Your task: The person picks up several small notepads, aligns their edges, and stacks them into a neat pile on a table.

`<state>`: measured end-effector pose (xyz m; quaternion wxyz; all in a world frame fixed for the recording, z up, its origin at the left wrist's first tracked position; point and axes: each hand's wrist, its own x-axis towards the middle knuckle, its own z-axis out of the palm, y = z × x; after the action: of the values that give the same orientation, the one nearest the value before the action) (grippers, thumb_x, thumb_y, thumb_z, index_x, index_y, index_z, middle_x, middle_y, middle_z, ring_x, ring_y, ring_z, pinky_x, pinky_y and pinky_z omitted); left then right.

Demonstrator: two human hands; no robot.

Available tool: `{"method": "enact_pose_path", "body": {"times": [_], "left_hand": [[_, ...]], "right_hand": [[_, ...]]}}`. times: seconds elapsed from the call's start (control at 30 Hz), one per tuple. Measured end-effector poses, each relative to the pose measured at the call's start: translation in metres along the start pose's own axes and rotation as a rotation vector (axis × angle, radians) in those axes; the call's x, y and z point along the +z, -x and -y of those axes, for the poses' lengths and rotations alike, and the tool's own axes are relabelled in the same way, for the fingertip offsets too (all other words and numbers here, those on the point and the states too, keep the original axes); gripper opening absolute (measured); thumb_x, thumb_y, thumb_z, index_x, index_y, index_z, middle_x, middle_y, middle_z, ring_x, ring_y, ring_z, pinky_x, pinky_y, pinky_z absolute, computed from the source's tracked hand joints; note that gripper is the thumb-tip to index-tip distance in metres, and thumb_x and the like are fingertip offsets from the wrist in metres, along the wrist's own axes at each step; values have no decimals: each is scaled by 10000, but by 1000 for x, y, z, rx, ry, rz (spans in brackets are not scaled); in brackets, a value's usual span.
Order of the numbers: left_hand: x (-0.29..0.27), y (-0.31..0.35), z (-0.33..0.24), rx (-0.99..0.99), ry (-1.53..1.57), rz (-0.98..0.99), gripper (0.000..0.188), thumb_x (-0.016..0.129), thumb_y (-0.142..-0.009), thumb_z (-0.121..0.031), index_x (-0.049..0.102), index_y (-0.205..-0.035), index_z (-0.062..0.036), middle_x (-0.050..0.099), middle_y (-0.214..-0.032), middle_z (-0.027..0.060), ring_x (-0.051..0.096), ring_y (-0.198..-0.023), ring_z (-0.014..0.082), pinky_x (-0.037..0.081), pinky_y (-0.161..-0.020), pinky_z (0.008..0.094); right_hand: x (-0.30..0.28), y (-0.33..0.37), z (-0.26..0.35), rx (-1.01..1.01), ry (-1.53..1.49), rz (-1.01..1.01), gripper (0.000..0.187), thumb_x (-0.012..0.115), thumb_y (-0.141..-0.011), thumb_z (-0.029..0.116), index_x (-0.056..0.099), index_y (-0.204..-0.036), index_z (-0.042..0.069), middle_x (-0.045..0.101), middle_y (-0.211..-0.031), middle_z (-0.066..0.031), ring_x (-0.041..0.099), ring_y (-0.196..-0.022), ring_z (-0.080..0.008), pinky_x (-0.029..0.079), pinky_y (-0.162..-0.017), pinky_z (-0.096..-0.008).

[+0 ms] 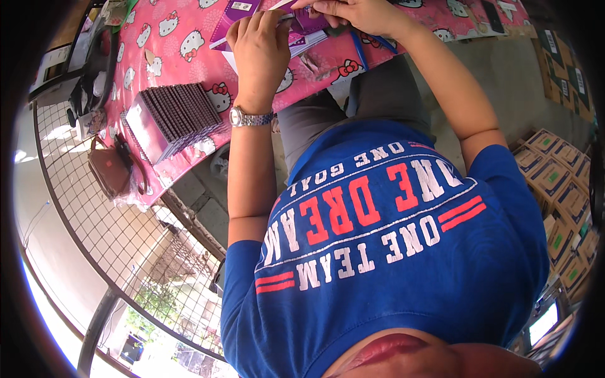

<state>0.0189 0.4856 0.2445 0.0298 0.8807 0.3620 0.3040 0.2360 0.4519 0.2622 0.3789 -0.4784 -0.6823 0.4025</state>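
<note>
At the top edge of the head view, my left hand (258, 53) curls its fingers over a purple notebook (296, 47) lying on the table. A steel-banded watch is on that wrist. Just right of it, my right hand (365, 16) has its fingers pinched together above the purple sheets. What it holds, if anything, is cut off by the frame. White page edges stick out under the purple cover. Another purple cover (234, 17) with a small white label lies beyond my left hand. A thick stack of spiral-bound notebooks (173, 120) stands left of my left forearm.
A pink patterned cloth (148, 63) covers the table. A brown bag (113, 167) sits at its left edge, beside wire mesh (82, 170). A blue-edged item (372, 47) lies right of the notebook, a dark phone-like object (493, 17) farther right. Cardboard boxes (558, 176) are stacked at right.
</note>
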Motion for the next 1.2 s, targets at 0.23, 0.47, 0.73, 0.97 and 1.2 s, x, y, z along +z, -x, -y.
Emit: {"method": "enact_pose_path", "body": {"times": [0.23,0.47,0.73,0.97,1.2], "left_hand": [[-4,2,-5,-9,-29,6,222,638,-897,-187,628,-1105,-111,657,-945,63,591,-902,265,377,-909,413],[-6,5,-10,43,-120,16,258,648,-898,-234,595,-1131,-135,641,-950,49,579,-915,278,366,-925,444],[-9,5,-8,69,-65,68,208,657,-880,-231,618,-1066,-146,642,-974,61,577,-966,294,375,-937,470],[-11,3,-4,20,-11,86,194,659,-900,-203,637,-1083,-143,664,-987,31,592,-918,260,364,-963,434],[-12,5,6,-23,-15,-50,319,764,-804,-268,644,-1042,-93,626,-1093,81,511,-1126,351,350,-1004,478]], "right_hand": [[-19,-14,22,28,50,188,320,604,-905,43,631,-1221,79,607,-923,-99,592,-878,-244,472,-807,-348],[-19,-11,50,-64,124,121,284,480,-1006,118,500,-1277,36,630,-963,-111,622,-732,-190,517,-643,-320],[-22,-35,-88,-151,879,283,469,780,-712,174,654,-1154,80,690,-971,-153,665,-909,-339,523,-798,-428],[-63,-48,-49,-102,706,-212,337,753,-775,211,637,-1037,32,676,-988,-202,660,-916,-323,506,-764,-420],[-33,-25,-8,-136,-484,131,322,598,-874,-72,623,-1183,15,648,-1158,-63,603,-1104,-176,483,-944,-311]]}}
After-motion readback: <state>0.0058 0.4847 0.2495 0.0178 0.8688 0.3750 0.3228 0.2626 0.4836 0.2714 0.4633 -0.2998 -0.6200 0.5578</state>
